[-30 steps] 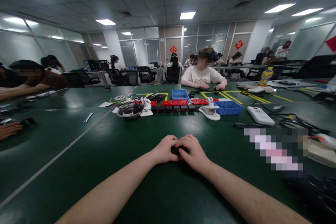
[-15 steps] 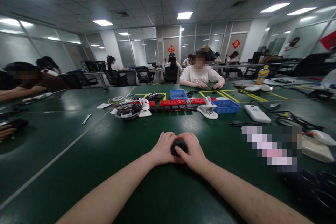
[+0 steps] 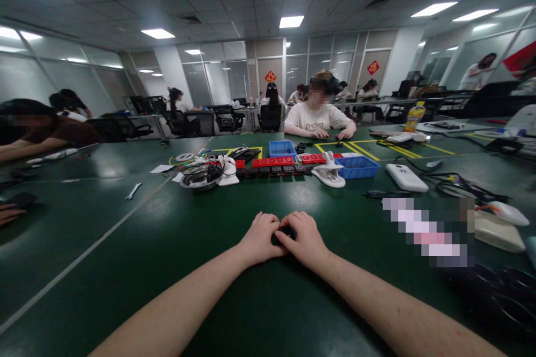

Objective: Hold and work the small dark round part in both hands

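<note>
My left hand (image 3: 260,235) and my right hand (image 3: 305,239) rest together on the green table (image 3: 138,245) right in front of me. Between their fingers sits a small black object (image 3: 285,232), gripped from both sides and mostly hidden by the fingers. Its shape cannot be made out.
Farther back lie a row of red and black blocks (image 3: 280,165), two blue bins (image 3: 358,166), white clamps (image 3: 329,172), a metal bowl with cables (image 3: 200,177), a white device (image 3: 405,177) and a wrench (image 3: 133,191). A person in a white shirt (image 3: 319,118) sits opposite; another person's arm (image 3: 25,148) lies at left.
My hands stay joined on the small black object with only slight finger shifts. The view has drifted a little, so the table items appear slightly lower and further left.
</note>
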